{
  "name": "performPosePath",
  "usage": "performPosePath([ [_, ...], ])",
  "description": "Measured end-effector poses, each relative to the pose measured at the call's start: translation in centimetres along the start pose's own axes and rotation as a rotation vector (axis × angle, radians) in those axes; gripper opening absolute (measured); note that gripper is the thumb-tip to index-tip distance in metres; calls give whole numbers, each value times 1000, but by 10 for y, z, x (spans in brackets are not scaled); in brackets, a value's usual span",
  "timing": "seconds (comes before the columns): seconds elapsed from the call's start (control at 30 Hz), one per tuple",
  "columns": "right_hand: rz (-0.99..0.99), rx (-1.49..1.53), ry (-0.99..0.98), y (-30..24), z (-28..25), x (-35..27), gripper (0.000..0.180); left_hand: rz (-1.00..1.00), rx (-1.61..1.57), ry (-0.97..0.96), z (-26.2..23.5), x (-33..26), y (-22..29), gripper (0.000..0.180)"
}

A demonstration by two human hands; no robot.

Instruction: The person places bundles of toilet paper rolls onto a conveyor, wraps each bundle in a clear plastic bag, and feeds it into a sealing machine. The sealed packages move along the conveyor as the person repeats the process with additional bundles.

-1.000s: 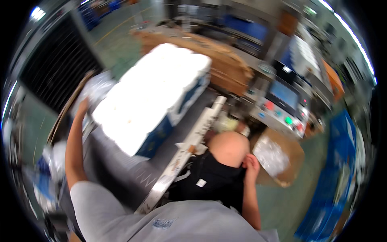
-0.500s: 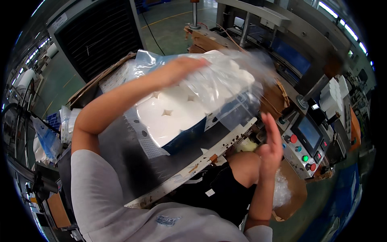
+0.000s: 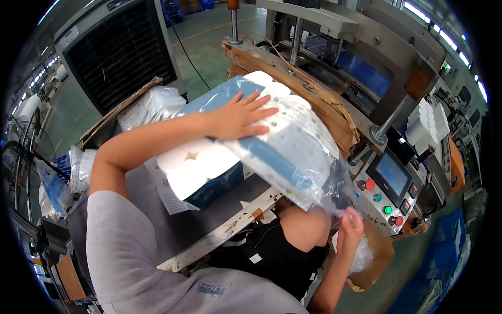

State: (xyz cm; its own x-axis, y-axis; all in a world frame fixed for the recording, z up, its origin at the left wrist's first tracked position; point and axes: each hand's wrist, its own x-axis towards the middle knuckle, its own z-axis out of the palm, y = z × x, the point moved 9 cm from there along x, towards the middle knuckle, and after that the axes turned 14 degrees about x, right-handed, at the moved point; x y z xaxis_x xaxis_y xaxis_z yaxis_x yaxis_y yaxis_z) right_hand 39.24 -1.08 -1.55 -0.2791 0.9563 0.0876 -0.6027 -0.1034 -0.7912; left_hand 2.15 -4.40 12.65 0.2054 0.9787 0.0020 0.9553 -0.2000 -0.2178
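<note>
My left hand (image 3: 241, 116) lies with fingers spread on a printed clear plastic bag (image 3: 280, 166) with blue bands. Under and behind the bag are white paper rolls (image 3: 201, 166), packed close together, with small star-shaped gaps between them. Dark blue wrapping (image 3: 222, 184) covers the near side of the pack. At the right, my right hand (image 3: 349, 225) is closed on the bag's crumpled clear end. The bag stretches between both hands and hides part of the rolls.
A dark work surface (image 3: 196, 220) with a worn pale edge (image 3: 219, 233) carries the pack. Right of it stands a control panel (image 3: 387, 193) with buttons and a screen. A machine frame (image 3: 376, 42) rises behind. An open cardboard box (image 3: 379, 256) holds crumpled plastic.
My right hand has moved slightly down and closed on the bag's end. My left hand now lies flat on the bag, which has come down across the rolls towards the right.
</note>
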Motion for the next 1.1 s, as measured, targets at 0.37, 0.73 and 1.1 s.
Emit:
performPosePath([
  [0.37, 23, 33, -19, 10, -20, -15, 28, -1, -37, -74, -28, -75, 12, 55],
  [0.73, -161, 82, 102, -17, -26, -34, 18, 82, -134, -30, -21, -13, 24, 54],
  [1.1, -263, 76, 27, -65, -29, -107, 23, 375, 74, -23, -37, 31, 94, 53],
])
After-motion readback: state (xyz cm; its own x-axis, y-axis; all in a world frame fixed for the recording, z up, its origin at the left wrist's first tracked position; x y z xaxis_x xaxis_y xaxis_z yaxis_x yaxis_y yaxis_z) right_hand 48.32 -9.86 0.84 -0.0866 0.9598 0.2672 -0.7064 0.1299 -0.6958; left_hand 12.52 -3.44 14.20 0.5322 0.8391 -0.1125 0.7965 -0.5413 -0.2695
